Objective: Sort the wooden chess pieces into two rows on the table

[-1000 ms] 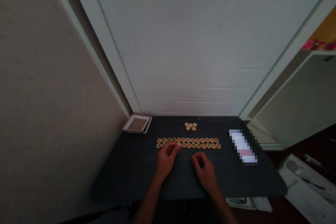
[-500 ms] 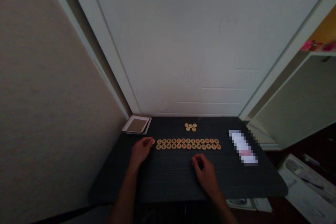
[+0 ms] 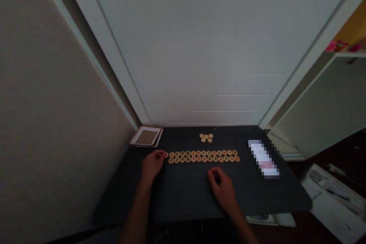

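Note:
At the left end of the upper row, my left hand (image 3: 153,164) pinches a round wooden Chinese chess piece (image 3: 166,155) between thumb and fingertips, low at the table. To its right run two long rows of such pieces (image 3: 204,159), lying face up with red or dark characters. My right hand (image 3: 220,183) rests on the table in front of these rows, its fingers curled to the thumb, and nothing shows in it. Farther back lies a small group of plain-faced pieces (image 3: 206,137), characters not visible.
A shallow open box (image 3: 146,137) sits at the back left corner of the dark table (image 3: 183,198). On the right lies a blurred-out pale object (image 3: 263,158). A white panel (image 3: 183,45) rises behind the table, and a wall (image 3: 57,122) stands close on the left.
The view has shifted slightly. My left hand stays at the row's left end with the piece still pinched. My right hand has hardly moved.

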`<action>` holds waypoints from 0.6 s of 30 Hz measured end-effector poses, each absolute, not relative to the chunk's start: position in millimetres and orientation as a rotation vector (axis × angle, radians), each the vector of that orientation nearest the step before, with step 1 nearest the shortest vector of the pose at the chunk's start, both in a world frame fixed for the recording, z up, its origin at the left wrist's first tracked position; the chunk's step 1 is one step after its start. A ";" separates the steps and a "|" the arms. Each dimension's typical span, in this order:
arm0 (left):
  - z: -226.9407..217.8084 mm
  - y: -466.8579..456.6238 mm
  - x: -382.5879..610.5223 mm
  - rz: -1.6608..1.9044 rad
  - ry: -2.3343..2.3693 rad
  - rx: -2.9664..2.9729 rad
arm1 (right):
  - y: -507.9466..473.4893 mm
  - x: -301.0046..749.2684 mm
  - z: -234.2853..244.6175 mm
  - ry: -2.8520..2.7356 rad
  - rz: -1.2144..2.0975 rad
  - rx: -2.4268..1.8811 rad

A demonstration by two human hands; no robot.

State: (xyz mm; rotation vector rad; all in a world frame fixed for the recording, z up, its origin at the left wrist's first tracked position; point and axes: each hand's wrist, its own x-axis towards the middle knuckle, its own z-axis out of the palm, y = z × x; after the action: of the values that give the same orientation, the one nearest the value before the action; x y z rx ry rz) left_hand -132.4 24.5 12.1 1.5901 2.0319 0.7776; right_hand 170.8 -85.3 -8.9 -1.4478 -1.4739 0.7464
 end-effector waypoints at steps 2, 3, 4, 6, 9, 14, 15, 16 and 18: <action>12.2 24.5 -132.0 0.774 2.042 1.596 | -85.3 170.8 -8.1 -1.477 0.740 -1.436; 12.3 24.7 -132.1 0.773 2.045 1.600 | -85.2 170.9 -7.6 -1.479 0.736 -1.430; 12.5 24.9 -132.4 0.773 2.048 1.604 | -85.2 171.0 -7.1 -1.479 0.731 -1.425; 12.4 25.3 -133.0 0.771 2.055 1.608 | -85.2 171.0 -6.3 -1.476 0.716 -1.417; 11.0 26.0 -133.2 0.773 2.063 1.611 | -85.4 170.9 -5.6 -1.464 0.705 -1.408; 6.7 25.6 -132.7 0.778 2.075 1.620 | -86.1 170.3 -4.1 -1.454 0.715 -1.385; 6.7 25.3 -132.4 0.779 2.076 1.624 | -86.1 170.2 -3.8 -1.450 0.713 -1.381; 7.4 25.0 -131.7 0.782 2.078 1.627 | -86.2 170.1 -3.6 -1.446 0.715 -1.377; 11.3 25.3 -127.1 0.809 2.090 1.641 | -86.1 169.9 -3.5 -1.442 0.725 -1.375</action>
State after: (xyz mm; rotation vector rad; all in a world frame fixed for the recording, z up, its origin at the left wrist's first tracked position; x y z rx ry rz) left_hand -127.1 25.3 11.3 1.6414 2.0896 0.8089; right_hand 169.9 -86.1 -3.5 -1.3748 -1.4425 0.7245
